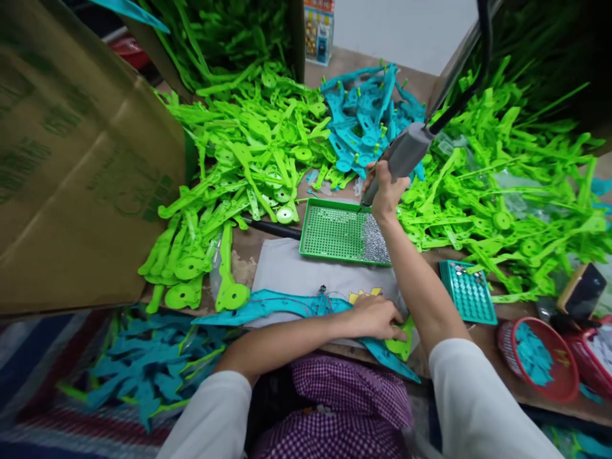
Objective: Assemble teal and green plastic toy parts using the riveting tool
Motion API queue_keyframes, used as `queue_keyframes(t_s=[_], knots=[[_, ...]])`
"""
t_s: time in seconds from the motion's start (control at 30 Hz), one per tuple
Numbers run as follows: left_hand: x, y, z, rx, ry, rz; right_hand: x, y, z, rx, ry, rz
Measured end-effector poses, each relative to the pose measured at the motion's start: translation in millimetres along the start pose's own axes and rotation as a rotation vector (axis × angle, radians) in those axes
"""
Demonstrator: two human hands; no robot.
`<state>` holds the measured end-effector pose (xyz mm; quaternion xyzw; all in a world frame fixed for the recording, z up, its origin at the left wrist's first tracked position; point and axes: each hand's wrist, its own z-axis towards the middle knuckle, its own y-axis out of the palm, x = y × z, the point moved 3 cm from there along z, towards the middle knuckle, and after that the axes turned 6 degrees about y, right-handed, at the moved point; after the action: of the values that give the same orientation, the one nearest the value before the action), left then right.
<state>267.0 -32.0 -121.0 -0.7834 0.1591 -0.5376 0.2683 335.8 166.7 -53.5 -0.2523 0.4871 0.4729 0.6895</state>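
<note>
My right hand [386, 191] is wrapped round a grey electric screwdriver [410, 152], tilted, its tip over a green perforated tray [329, 231]. Small silvery screws [375, 239] fill the tray's right part. My left hand [380, 317] lies on a long blue plastic piece [268, 307], its fingers near a lime green part [399, 341] at the piece's right end; whether they grip anything is hard to make out. Thin red wires and a small dark component [322, 289] show at the middle of the blue piece. A pale cloth [287, 264] lies beneath.
Lime green parts heap up at left [258, 140] and right [502, 191], blue parts [363, 115] behind. A cardboard box [86, 159] stands left. Rightward are a teal tray [468, 296], a red basket [567, 370] and a phone [583, 290]. The screwdriver's black cable [482, 57] hangs from above.
</note>
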Motion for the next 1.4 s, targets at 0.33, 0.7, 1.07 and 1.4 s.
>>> queue_keyframes(t_s=[0.33,0.7,1.07,1.4], knots=[[0.5,-1.9,-1.8,-0.010,0.008,-0.025,10.5,1.3,0.1,-0.013,0.017,0.009],[2.5,-5.5,-3.1,-0.034,0.001,-0.028,5.9,-0.2,-1.6,-0.037,0.082,0.010],[-0.9,-4.8,-1.4,-0.014,-0.001,-0.012,-20.9,-10.5,5.1,-0.022,0.024,0.037],[-7.2,-14.3,4.2,0.018,0.017,0.005,-142.5,-134.8,-152.3,-0.051,0.101,0.061]])
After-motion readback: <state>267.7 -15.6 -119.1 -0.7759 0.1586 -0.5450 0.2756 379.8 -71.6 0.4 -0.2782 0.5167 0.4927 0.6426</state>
